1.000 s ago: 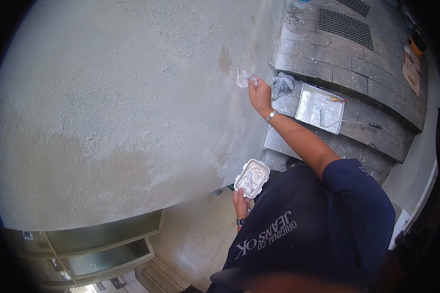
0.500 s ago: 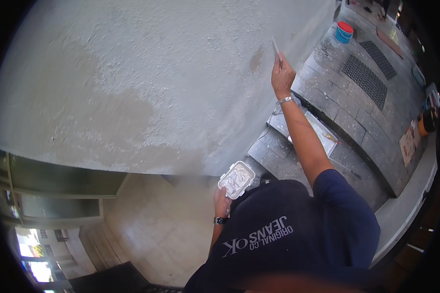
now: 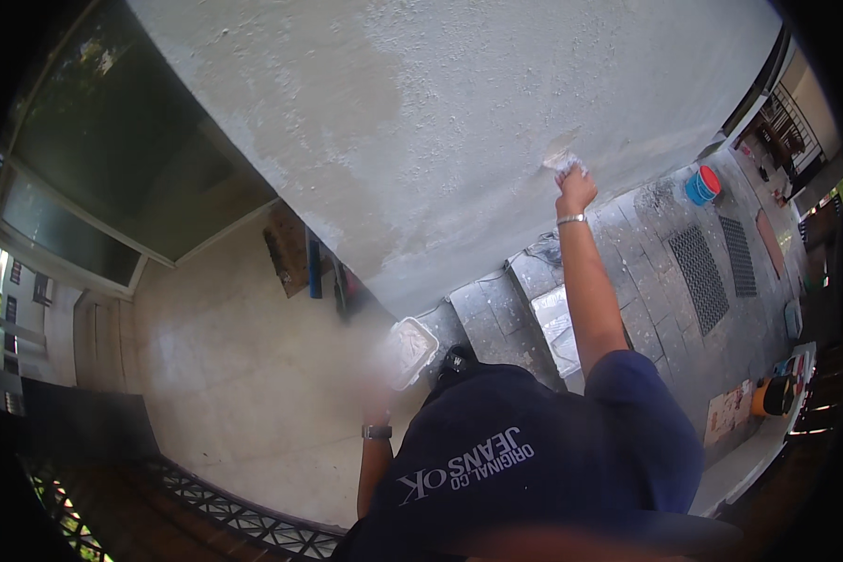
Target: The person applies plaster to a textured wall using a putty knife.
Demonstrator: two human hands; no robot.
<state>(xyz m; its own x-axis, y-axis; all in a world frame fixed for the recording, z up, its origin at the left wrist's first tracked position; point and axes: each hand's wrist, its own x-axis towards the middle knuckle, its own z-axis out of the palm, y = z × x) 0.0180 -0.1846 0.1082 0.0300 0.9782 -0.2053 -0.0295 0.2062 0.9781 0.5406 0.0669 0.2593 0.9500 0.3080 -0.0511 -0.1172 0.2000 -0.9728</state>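
Note:
My right hand (image 3: 579, 191) reaches out to the rough, whitish plastered wall (image 3: 468, 103). Its fingers are closed around a putty knife (image 3: 562, 162) whose blade lies at the wall, next to a small darker damp patch; white paste shows around the blade. Low on the left, my left hand (image 3: 377, 405) holds up a white plastic tub (image 3: 430, 346) with white paste in it. A hazy smear in the picture veils that hand's fingers and the tub's left side.
Tiled steps (image 3: 496, 309) run below the wall, with a white tray (image 3: 557, 328) on them. A blue bucket with a red top (image 3: 702, 185) and dark grid mats (image 3: 699, 281) lie farther right. A glass-panelled frame (image 3: 112, 140) stands left, above a beige floor (image 3: 244, 375).
My view has swung, so the wall sits farther right. The putty knife, earlier held off edge-on, is now at the wall. The tub stays in my left hand.

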